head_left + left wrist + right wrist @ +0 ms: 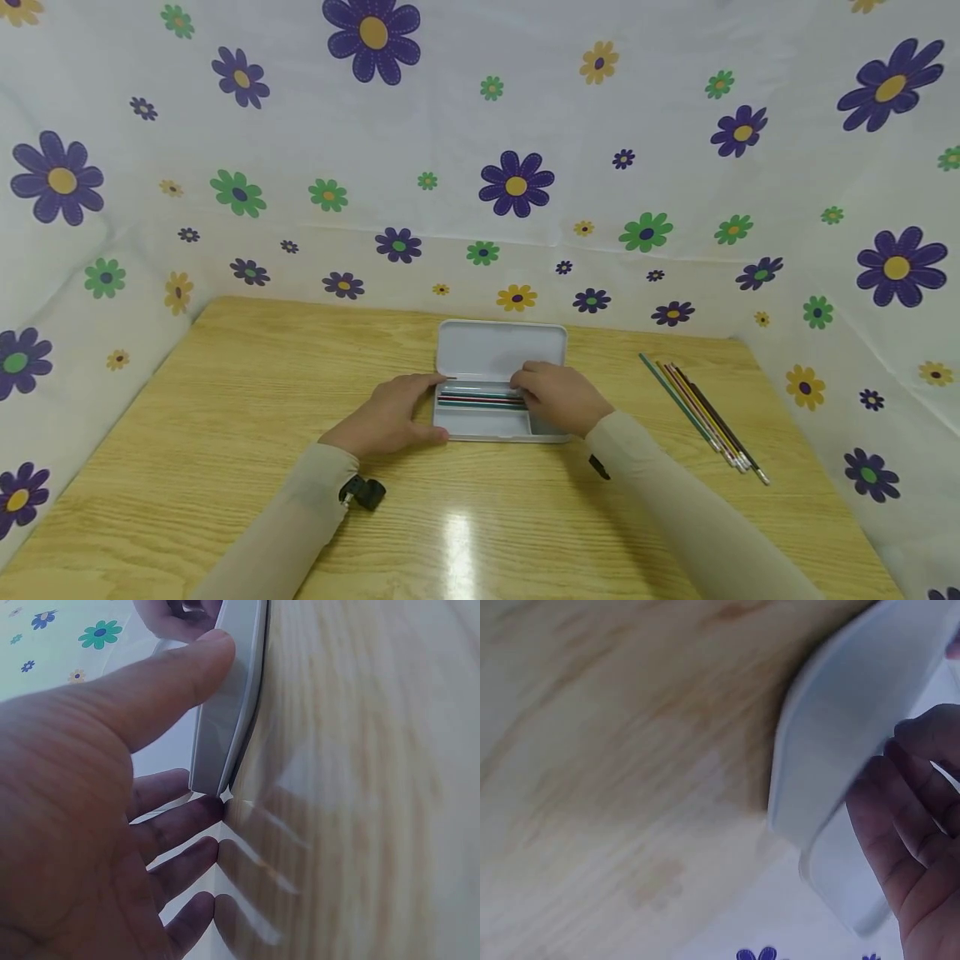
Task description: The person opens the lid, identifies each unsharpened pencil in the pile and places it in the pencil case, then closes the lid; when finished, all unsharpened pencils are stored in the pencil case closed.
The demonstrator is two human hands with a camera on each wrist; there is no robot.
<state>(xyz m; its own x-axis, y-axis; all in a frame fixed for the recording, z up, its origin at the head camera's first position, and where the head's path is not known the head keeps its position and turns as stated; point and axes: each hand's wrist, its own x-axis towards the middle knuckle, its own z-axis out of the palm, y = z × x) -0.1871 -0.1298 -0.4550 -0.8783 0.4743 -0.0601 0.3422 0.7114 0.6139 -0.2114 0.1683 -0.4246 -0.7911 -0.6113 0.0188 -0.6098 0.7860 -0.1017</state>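
Note:
A white pencil case [480, 426] lies with its lid raised at the back. Inside its rear compartment several thin pencils [480, 402], dark green and red, lie side by side. My left hand [386, 417] holds the case's left end, thumb along the front wall and index finger at the rear corner. In the left wrist view the thumb [176, 682] presses the case wall [225, 690], the other fingers by the end. Bent over the case's right part, my right hand [562, 396] covers the pencils' right ends; I cannot tell whether its fingertips pinch one.
More pencils [705, 417], green, yellow, red and black with pale ends, lie in a loose slanted bunch right of the case. A wooden table [262, 375] carries everything. Flower-printed white cloth [450, 133] closes off the back and both sides.

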